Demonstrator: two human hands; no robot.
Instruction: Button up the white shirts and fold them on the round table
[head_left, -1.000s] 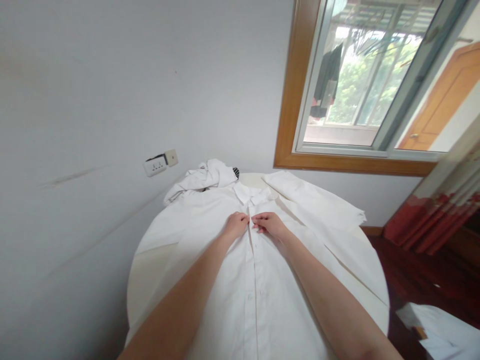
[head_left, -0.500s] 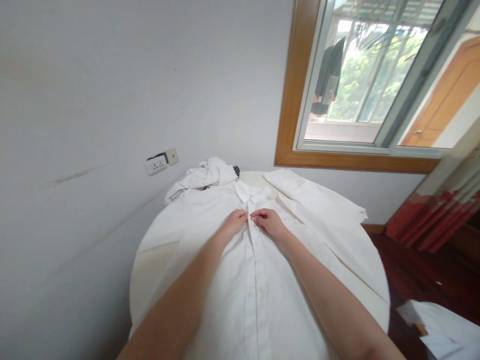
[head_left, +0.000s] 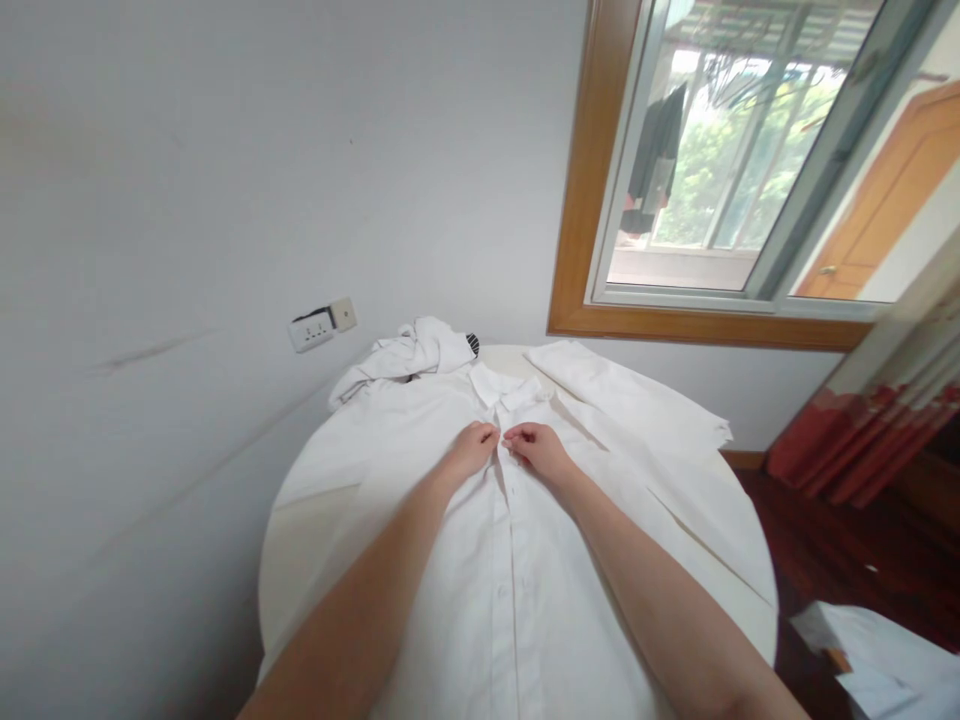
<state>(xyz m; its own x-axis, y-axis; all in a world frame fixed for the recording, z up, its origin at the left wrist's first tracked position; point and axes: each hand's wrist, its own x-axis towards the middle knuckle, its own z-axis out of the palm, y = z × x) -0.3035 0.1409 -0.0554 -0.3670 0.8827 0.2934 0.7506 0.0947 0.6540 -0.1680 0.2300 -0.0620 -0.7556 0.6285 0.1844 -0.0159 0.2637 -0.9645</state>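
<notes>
A white button-up shirt (head_left: 465,610) lies front side up across a round table, its collar (head_left: 502,388) at the far side. Just below the collar, my left hand (head_left: 474,448) pinches the front placket from the left. My right hand (head_left: 538,448) is closed on the placket's other edge, its fingertips almost meeting the left ones. The fingers hide the exact spot they grip. Farther down, small buttons run along the placket. One sleeve (head_left: 637,400) stretches out to the right.
A crumpled white cloth (head_left: 405,355) sits at the table's far left, by a wall socket (head_left: 311,330). The pale tabletop (head_left: 300,540) shows beside the shirt. Behind are a wall and a wood-framed window (head_left: 712,325). White material (head_left: 885,650) lies low at the right, near a curtain (head_left: 847,430).
Both hands stay at the same place on the placket, with only small finger shifts. The left fingers have moved slightly right and curled more. The view has tilted a little.
</notes>
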